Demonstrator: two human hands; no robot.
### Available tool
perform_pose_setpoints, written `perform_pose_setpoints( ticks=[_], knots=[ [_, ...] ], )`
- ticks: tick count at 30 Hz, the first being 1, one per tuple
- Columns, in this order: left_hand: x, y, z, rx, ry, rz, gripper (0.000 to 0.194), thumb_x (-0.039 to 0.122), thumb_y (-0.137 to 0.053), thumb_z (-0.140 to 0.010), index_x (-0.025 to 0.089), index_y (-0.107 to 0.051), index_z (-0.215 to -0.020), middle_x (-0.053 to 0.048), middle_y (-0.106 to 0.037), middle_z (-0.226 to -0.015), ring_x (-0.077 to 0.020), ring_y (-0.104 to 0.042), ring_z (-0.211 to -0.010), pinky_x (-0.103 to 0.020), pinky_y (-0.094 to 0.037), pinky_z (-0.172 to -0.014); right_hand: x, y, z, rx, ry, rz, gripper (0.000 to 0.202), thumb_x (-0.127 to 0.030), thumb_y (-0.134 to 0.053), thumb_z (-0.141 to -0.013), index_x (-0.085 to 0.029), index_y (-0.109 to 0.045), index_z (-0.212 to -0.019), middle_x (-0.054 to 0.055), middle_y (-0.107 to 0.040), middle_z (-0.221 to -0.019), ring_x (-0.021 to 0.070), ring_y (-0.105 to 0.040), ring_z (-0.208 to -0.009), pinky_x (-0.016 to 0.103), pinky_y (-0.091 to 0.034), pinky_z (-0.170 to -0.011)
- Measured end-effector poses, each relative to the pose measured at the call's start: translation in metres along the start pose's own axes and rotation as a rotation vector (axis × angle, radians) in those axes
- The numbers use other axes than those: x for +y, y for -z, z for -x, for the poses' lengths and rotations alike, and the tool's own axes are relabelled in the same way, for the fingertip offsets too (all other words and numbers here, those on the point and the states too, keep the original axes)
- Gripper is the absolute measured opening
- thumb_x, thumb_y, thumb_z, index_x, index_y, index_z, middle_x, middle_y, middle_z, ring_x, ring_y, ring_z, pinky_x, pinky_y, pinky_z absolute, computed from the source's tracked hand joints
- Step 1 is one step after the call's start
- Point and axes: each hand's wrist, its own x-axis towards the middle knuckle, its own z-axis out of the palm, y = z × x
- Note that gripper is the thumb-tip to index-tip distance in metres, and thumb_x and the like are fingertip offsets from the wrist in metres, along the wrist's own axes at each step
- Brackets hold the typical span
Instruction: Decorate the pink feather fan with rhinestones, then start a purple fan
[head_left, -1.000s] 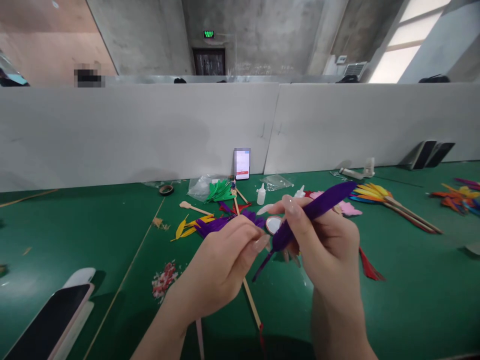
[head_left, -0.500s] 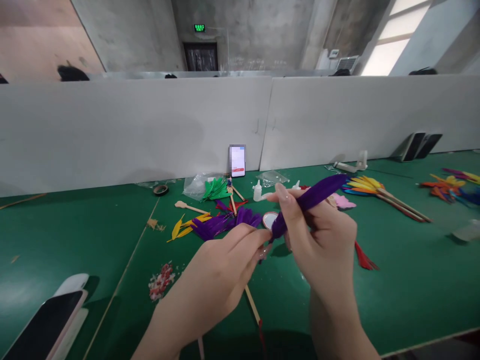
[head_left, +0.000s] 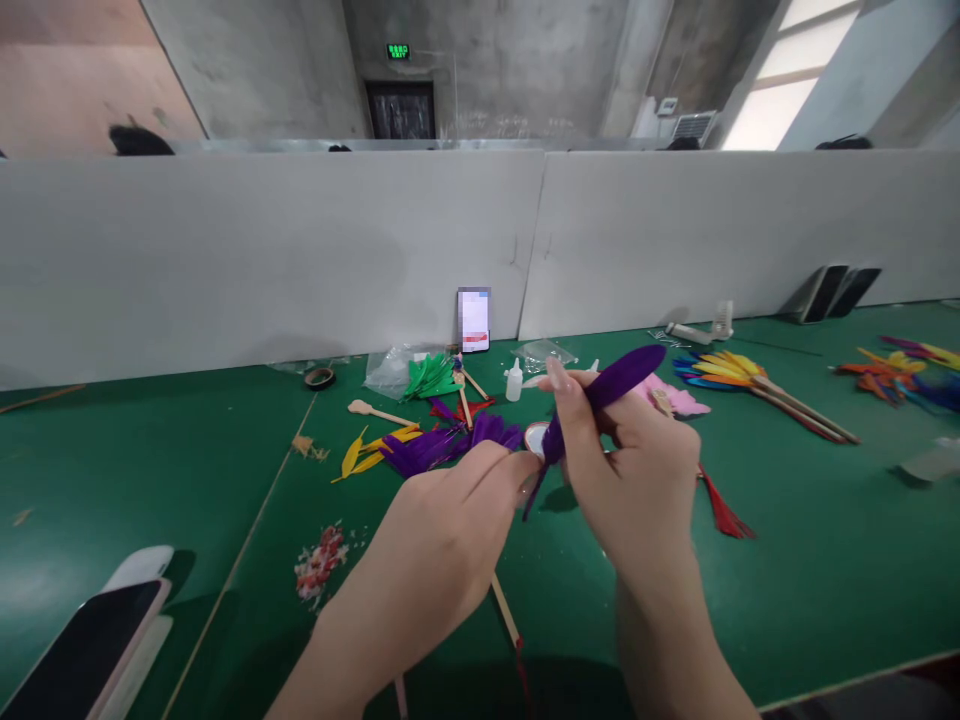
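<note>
A purple feather (head_left: 628, 376) is held up slantwise over the table, its broad tip pointing to the upper right. My right hand (head_left: 641, 470) grips it along its middle between thumb and fingers. At the feather's lower end my left hand (head_left: 442, 530) is closed in a pinch, with the narrow dark end sticking out beneath. Behind the fingertips is a small round white piece with a reddish rim (head_left: 535, 438), partly covered. More purple feathers (head_left: 427, 450) lie just beyond my left hand. A thin wooden stick (head_left: 505, 608) with red cord shows below it.
Green feathers (head_left: 430, 377), yellow feathers (head_left: 351, 455) and a small white bottle (head_left: 514, 381) lie farther back. A lit phone (head_left: 474, 320) leans on the white partition (head_left: 262, 260). To the right are a multicoloured feather fan (head_left: 727, 370) and a red tassel (head_left: 724, 508). Black tape (head_left: 319, 378) lies left.
The purple feather has shifted slightly left and down with my right hand, and stands a little steeper. More of its lower end now shows beneath my left fingertips.
</note>
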Motion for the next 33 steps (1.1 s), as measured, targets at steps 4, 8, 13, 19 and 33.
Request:
perform_pose_setpoints(
  ticks=[4,8,13,19,33],
  knots=[
    [-0.001,-0.003,0.000,-0.037,-0.028,-0.094,0.026,0.008,-0.035,-0.088,0.015,-0.045,-0.111,-0.008,-0.061,-0.103,-0.0198,-0.060,-0.093,-0.033,-0.056,-0.073,0.000,-0.001,0.000,-0.020,0.005,-0.003,0.017,-0.020,-0.054,-0.086,-0.013,-0.068,-0.081,-0.007,-0.045,-0.041,0.0038,-0.033,-0.034,0.017,-0.029,-0.036],
    [-0.002,-0.004,0.000,-0.078,-0.035,-0.124,0.031,0.004,-0.036,-0.084,0.015,-0.045,-0.110,-0.008,-0.062,-0.102,-0.0225,-0.059,-0.096,-0.036,-0.055,-0.072,0.000,0.000,-0.001,-0.040,-0.002,-0.035,0.016,-0.020,-0.054,-0.086,-0.013,-0.068,-0.081,-0.008,-0.042,-0.040,0.0030,-0.030,-0.032,0.017,-0.026,-0.033],
    [-0.002,-0.001,-0.002,-0.011,-0.044,-0.076,0.022,0.005,-0.038,-0.084,0.015,-0.048,-0.101,-0.007,-0.061,-0.097,-0.0187,-0.060,-0.086,-0.030,-0.053,-0.067,0.000,0.002,0.000,-0.069,-0.053,-0.109,0.017,-0.021,-0.053,-0.087,-0.014,-0.068,-0.082,-0.008,-0.042,-0.040,0.0036,-0.034,-0.032,0.016,-0.028,-0.033],
    [-0.001,-0.009,-0.005,0.158,0.027,0.090,0.018,0.009,-0.043,-0.079,0.016,-0.051,-0.094,-0.001,-0.056,-0.078,-0.0117,-0.053,-0.063,-0.023,-0.043,-0.051,-0.003,0.006,0.000,-0.142,-0.119,-0.319,0.015,-0.022,-0.053,-0.087,-0.017,-0.067,-0.082,-0.007,-0.045,-0.044,0.0037,-0.039,-0.034,0.015,-0.031,-0.032],
    [-0.005,0.005,-0.001,0.078,0.144,0.379,0.013,0.029,-0.047,-0.087,0.018,-0.051,-0.081,0.003,-0.049,-0.070,-0.0076,-0.040,-0.053,-0.021,-0.032,-0.047,-0.004,0.005,0.000,-0.132,-0.255,-0.526,0.021,-0.030,-0.052,-0.089,-0.022,-0.068,-0.079,-0.007,-0.046,-0.046,0.0025,-0.038,-0.033,0.015,-0.030,-0.031]
  ],
)
